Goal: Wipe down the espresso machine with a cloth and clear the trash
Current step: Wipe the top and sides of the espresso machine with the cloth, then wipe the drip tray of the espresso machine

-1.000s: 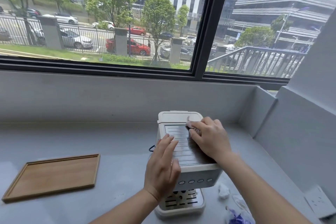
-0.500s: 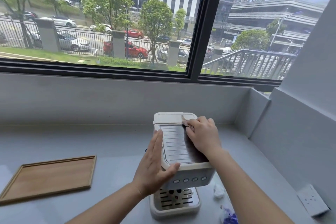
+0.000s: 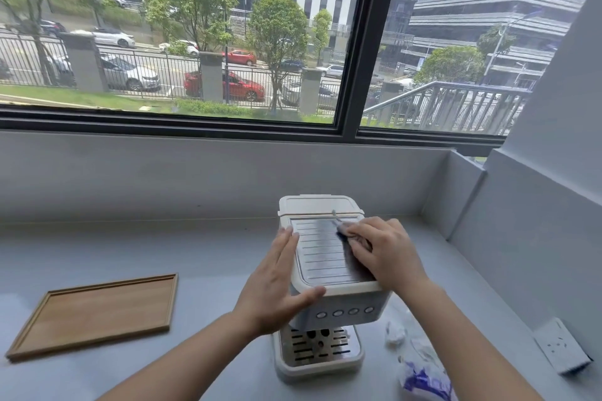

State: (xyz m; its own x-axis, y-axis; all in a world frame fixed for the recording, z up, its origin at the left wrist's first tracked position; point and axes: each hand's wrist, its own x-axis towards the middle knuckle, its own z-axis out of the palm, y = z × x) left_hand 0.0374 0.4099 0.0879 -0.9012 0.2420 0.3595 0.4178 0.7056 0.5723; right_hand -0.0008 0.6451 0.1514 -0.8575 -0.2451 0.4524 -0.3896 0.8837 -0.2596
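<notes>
A small cream espresso machine (image 3: 325, 257) stands on the grey counter (image 3: 130, 247), its ribbed metal top facing me. My right hand (image 3: 381, 254) presses a small pale cloth (image 3: 346, 228) against the back right of that top; the fingers cover most of the cloth. My left hand (image 3: 280, 283) lies flat against the machine's left side, fingers apart, thumb along the front edge. Trash sits on the counter to the right of the machine: a crumpled white tissue (image 3: 394, 334) and a clear wrapper with blue print (image 3: 423, 378).
A wooden tray (image 3: 94, 312) lies on the counter to the left. A white wall socket (image 3: 562, 350) sits on the right wall near the counter. A grey ledge and a wide window run behind; a wall corner closes in on the right.
My left hand slid off the machine's top to its left side. My right hand with the cloth stays at the back right of the top with small shifts.
</notes>
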